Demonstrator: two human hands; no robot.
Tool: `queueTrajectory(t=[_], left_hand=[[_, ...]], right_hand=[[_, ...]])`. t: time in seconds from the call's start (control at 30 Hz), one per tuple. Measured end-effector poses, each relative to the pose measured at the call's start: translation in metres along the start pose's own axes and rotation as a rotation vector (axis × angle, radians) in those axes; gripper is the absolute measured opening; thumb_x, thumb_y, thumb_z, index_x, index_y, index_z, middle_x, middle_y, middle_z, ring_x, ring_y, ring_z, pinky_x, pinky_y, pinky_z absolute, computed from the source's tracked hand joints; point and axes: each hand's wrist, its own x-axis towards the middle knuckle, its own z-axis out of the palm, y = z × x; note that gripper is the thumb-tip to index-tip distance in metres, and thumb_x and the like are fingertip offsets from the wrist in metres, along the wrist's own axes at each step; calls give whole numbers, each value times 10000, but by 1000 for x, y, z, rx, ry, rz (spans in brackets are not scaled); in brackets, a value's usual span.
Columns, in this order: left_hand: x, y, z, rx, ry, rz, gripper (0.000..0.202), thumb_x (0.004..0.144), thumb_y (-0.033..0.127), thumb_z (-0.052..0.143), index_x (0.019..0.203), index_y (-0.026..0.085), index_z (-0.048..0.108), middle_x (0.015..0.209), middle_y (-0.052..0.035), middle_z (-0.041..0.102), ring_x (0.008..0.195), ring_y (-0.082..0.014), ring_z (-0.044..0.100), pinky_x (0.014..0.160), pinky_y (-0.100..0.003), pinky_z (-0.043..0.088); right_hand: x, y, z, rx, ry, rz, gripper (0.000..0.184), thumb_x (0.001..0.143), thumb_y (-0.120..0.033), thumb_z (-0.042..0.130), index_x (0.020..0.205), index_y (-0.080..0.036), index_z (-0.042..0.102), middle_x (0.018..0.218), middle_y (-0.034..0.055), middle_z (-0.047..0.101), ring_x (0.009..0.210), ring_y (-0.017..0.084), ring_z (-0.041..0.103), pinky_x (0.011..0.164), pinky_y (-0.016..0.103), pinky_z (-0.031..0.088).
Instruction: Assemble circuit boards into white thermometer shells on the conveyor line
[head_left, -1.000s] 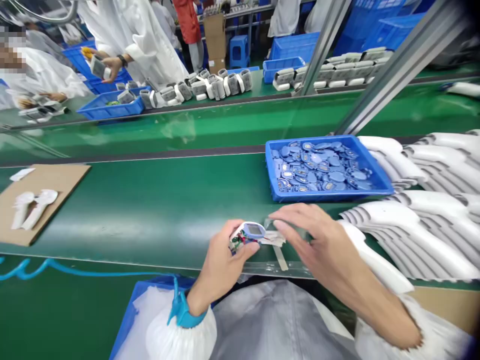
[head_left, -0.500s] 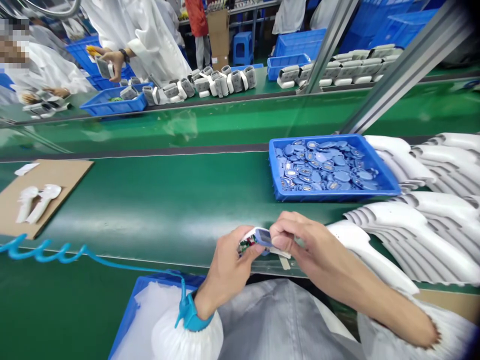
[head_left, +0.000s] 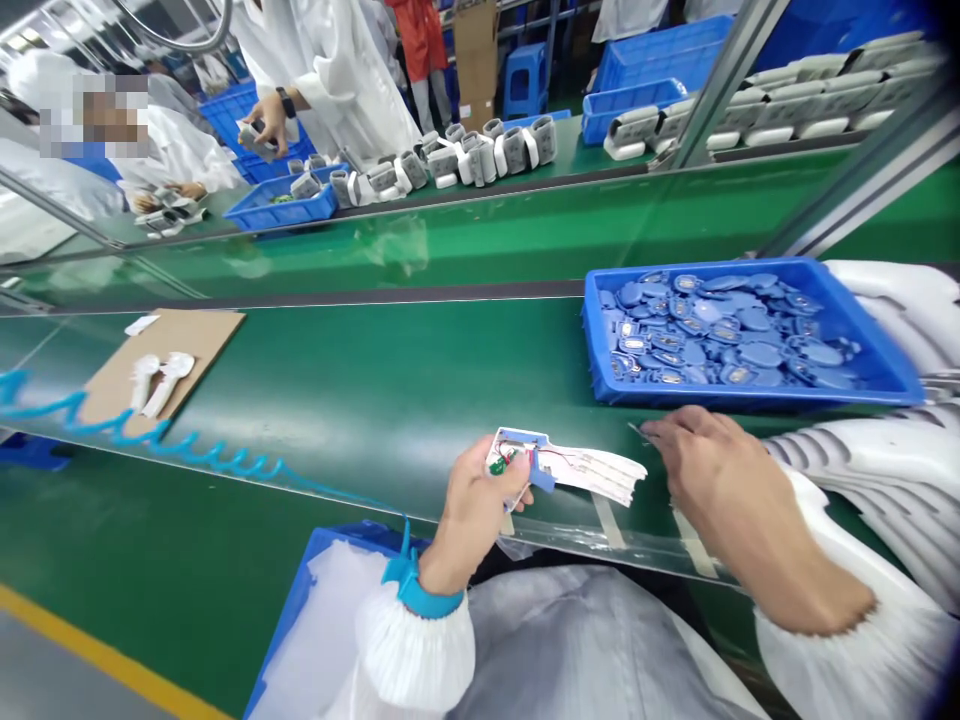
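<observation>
My left hand (head_left: 480, 500) is closed around the head end of a white plastic housing half (head_left: 592, 470), just above the front edge of the green work surface. Its open inside faces up, showing a green circuit board (head_left: 498, 466), thin red wires and blue plastic parts. The long handle part of the housing points right. To its right, my right hand (head_left: 712, 470) hovers low over the surface with fingers pinched together. A thin, small piece sticks out from the fingertips, too blurred to name. A blue strap with a coiled cord (head_left: 225, 455) is around my left wrist.
A blue tray (head_left: 750, 396) full of blue oval parts stands behind my right hand. Stacked white housings (head_left: 847, 440) lie at the right. A cardboard sheet (head_left: 202, 345) bears two white pieces. Co-workers in white coats (head_left: 337, 80) stand across the line.
My right hand has left the housing and moved right. The housing has turned, so its inside and handle show instead of the display. The camera view has shifted left.
</observation>
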Motion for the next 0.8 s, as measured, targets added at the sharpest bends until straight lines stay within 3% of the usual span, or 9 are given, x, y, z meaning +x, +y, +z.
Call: queueTrajectory(t=[0.13,0.2,0.33,0.43,0.63,0.8], left_hand=[[6,-4,-1,-130,-39,-77,379,861,476,690,936,105,662,647,-32,633,537,-111,532,540,-232,407],[6,-4,0,-155,-40,-90,400,861,492,689,948,104,646,633,-33,634,540,-117,541,546,-235,414],[1,-3,3,-131,-67,-59,446,895,486,684,1110,101,618,739,-46,672,633,-128,583,612,-240,440],[-5,-2,5,-94,-123,-25,450,898,457,710,1158,106,602,823,-50,670,692,-125,583,665,-248,459],[-10,-4,12,-20,-129,54,434,882,362,744,1216,144,574,998,-59,659,823,-144,593,786,-286,499],[-12,-7,18,173,-91,185,274,959,248,618,1221,180,574,1163,-89,681,1010,-193,632,915,-330,504]], right_hand=[[0,2,0,105,118,37,410,1028,-356,369,1000,-162,729,887,103,668,746,214,629,683,350,493],[-2,0,-4,103,154,53,408,1032,-349,361,1051,-147,715,914,104,693,769,221,655,692,357,503],[-11,-10,-28,22,225,49,325,1031,-298,424,1039,-158,716,1036,130,730,861,275,658,792,410,485],[-16,-24,-46,111,266,-6,288,1033,-330,477,1013,-177,721,1033,108,729,867,260,650,783,394,481],[-19,-77,-45,499,87,-9,277,1043,-322,481,995,-233,739,907,36,697,803,179,646,707,307,501],[-16,-111,-33,702,-33,176,272,1026,-338,491,983,-248,744,949,38,702,835,186,649,688,298,486]])
